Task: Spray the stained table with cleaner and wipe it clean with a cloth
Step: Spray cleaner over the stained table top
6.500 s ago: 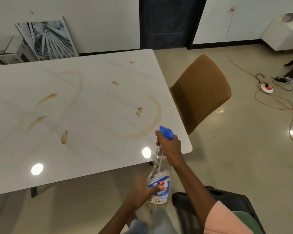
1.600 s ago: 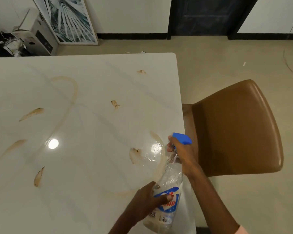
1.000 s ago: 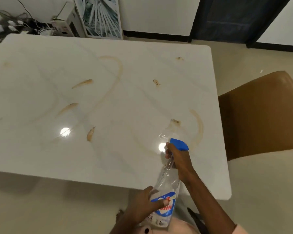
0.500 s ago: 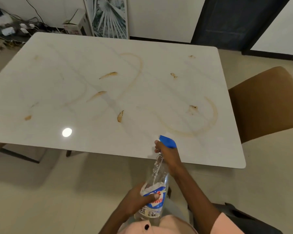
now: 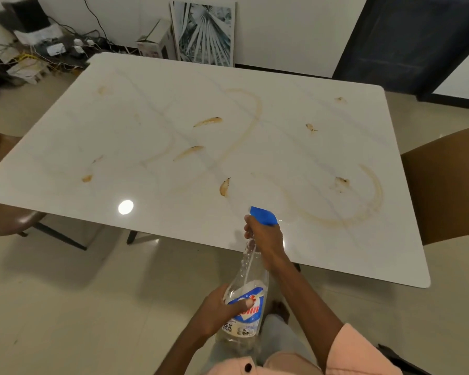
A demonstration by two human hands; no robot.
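I read "5X SHINE" low on the spray bottle's label; the red brand word above it is covered by my thumb.

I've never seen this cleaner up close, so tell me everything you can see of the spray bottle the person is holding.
The spray bottle is clear plastic and looks nearly empty, with a thin tube inside and a blue, red and white label. Its blue spray head points toward the stained white table. It is held tilted in the air over the table's near edge. The right hand grips the neck below the head; the left hand holds the body, thumb on the label.
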